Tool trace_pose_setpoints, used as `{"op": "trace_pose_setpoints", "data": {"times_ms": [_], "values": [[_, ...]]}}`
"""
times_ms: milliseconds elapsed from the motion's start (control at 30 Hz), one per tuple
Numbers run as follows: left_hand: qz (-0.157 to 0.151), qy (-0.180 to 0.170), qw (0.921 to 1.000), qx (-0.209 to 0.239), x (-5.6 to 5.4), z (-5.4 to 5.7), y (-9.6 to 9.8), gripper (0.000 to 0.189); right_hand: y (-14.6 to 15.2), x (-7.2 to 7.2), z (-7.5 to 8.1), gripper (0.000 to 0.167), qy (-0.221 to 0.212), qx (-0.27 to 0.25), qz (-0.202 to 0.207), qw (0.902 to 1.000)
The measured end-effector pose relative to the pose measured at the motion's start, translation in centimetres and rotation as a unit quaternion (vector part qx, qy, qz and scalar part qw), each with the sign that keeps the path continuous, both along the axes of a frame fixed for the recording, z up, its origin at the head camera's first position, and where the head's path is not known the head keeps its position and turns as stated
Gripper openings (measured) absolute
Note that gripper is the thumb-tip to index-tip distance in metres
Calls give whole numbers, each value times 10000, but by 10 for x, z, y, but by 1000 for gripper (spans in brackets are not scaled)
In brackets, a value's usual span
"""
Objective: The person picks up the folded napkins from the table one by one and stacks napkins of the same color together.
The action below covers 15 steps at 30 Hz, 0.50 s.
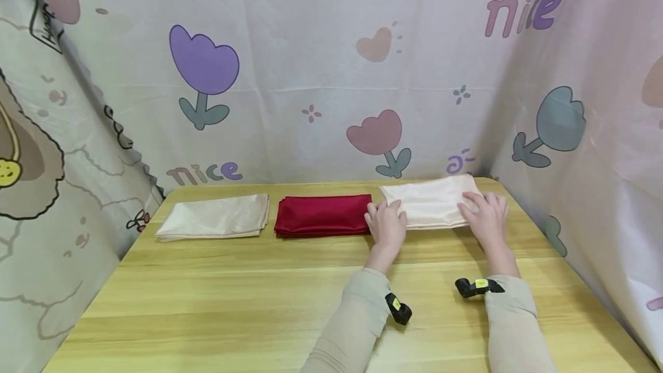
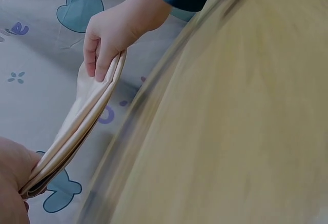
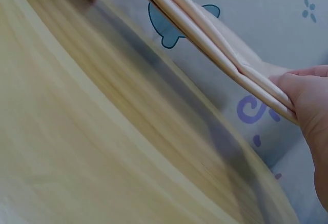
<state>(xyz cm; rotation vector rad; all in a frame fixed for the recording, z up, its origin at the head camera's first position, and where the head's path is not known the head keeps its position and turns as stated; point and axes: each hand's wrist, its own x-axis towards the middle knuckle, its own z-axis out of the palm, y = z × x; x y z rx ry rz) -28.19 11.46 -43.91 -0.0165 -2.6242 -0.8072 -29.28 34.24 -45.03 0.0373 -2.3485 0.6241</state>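
A folded pale cream satin cloth is held at the right back of the table, stretched between both hands. My left hand grips its left end and my right hand its right end, fingers on top. Seen from the left wrist, the layered cloth hangs off the tabletop, pinched by the right hand at the far end. In the right wrist view its stacked folds run into the right hand. Just left of my left hand lies a folded dark red satin cloth.
Another folded cream cloth lies flat on the left side of the wooden table. Behind and beside the table hangs a printed curtain with flowers. Each sleeve carries a small black wrist camera.
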Motion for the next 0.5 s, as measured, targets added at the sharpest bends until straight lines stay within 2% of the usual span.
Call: {"op": "trace_pose_setpoints", "data": {"times_ms": [500], "values": [[-138,185,9996,-170,-3,20,-25,28,-16,0,16,31,661,11,223,9976]]}}
